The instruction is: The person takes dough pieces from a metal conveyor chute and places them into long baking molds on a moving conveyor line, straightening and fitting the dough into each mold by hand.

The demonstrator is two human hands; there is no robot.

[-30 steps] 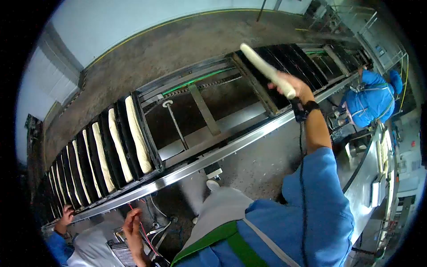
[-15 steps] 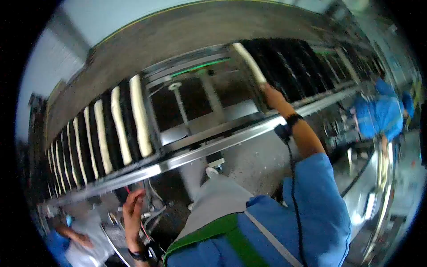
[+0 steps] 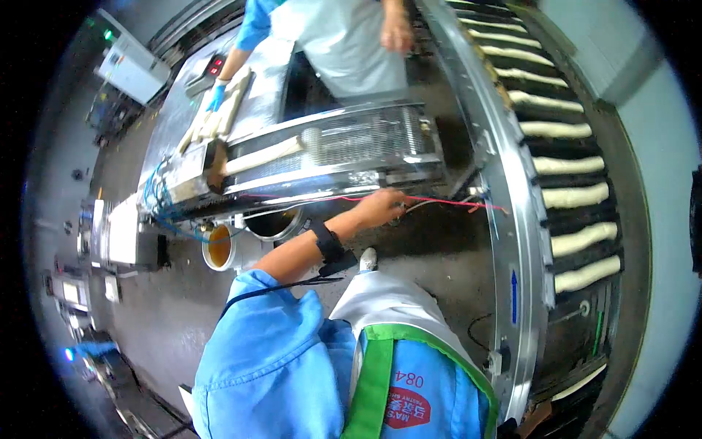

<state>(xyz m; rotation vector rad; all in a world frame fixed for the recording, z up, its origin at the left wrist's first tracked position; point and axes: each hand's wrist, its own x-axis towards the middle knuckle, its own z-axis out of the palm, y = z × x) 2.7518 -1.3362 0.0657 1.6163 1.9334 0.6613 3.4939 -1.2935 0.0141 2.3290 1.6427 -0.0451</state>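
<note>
My left hand (image 3: 382,208), its fingers loosely bent and nothing visible in them, is over a red cord (image 3: 439,200), just below a mesh belt machine (image 3: 351,143). One dough strip (image 3: 263,155) lies on that machine. At the bottom right edge, my right hand (image 3: 537,418) is dark and only partly visible beside a black tray; its fingers cannot be made out. A dough strip (image 3: 580,382) lies close to it. Several more dough strips (image 3: 587,274) rest in black grooved trays (image 3: 585,218) along the conveyor on the right.
Across the mesh machine stands a co-worker in a white apron (image 3: 344,44), a blue-gloved hand (image 3: 217,96) on dough strips at a metal table (image 3: 259,95). A bucket of amber liquid (image 3: 219,247) is below the machine. The conveyor's metal rail (image 3: 510,219) runs along my right.
The view has swung left, bringing the mesh machine in front and the conveyor to the right. My left hand has moved forward. My right hand, earlier laying down a dough strip, is now at the edge.
</note>
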